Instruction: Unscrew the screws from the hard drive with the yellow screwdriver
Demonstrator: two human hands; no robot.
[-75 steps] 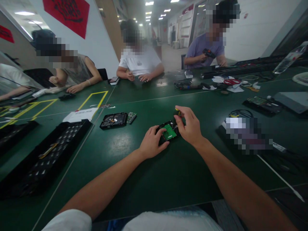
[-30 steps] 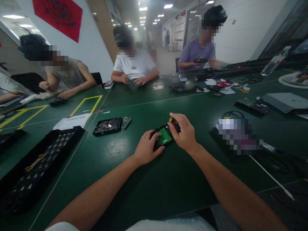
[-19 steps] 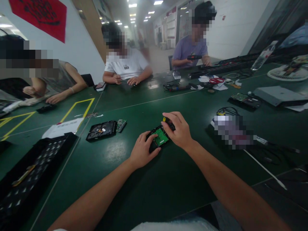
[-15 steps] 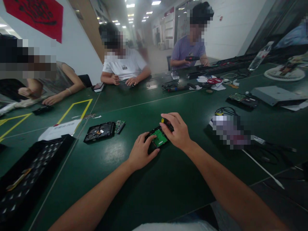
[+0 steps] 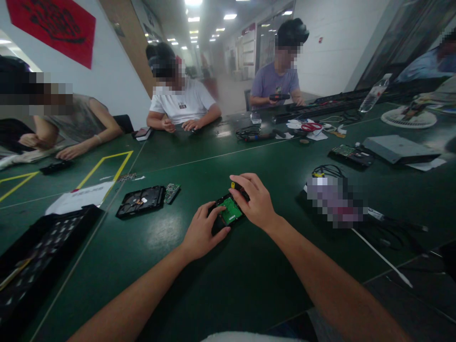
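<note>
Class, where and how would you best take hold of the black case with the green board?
Probably by its outer edges, from the near left: the black case appears to lie flat with the green board exposed on top. The left hand is on that side; the right hand holds a yellow-tipped tool over the far side.

Covered, cropped and blurred parts on the glossy dark-green surface (image 5: pixel 213 294)
The left hand (image 5: pixel 203 232) covers one end of the black rectangular drive with a green circuit board (image 5: pixel 232 211); the right hand (image 5: pixel 257 202) hides the lower part of the yellow-ended black tool (image 5: pixel 233 185). The left edge crops the long black plastic tray (image 5: pixel 44 256). Lettering on the white paper sheet (image 5: pixel 80 197) is illegible.
</note>
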